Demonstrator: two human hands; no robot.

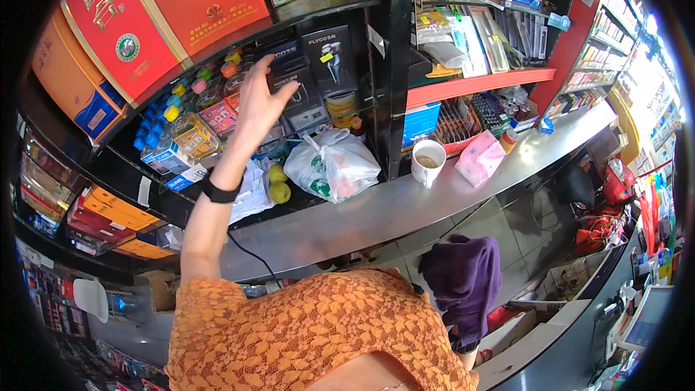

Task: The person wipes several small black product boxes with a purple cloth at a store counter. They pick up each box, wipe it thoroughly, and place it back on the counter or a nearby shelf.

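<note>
My left hand (264,99) reaches up to the shelf with its thumb and fingers apart and nothing held. Its fingertips overlap the black boxed shavers (329,60); contact cannot be made out. Left of the hand stand small bottles with coloured caps (200,86) and a yellow carton (195,138). Below the forearm are papers (252,195), two green fruits (279,184) and a knotted white plastic bag (332,165). On my right side, a purple towel (467,282) is carried over my right hand, hiding the fingers; only the wrist (468,359) shows.
A metal counter ledge (326,225) runs under the shelves, bearing a white mug (428,163) with liquid and a pink tissue pack (480,158). Large red gift boxes (122,27) fill the upper shelf. A black cable (255,258) hangs over the ledge. Cardboard boxes (521,331) stand at lower right.
</note>
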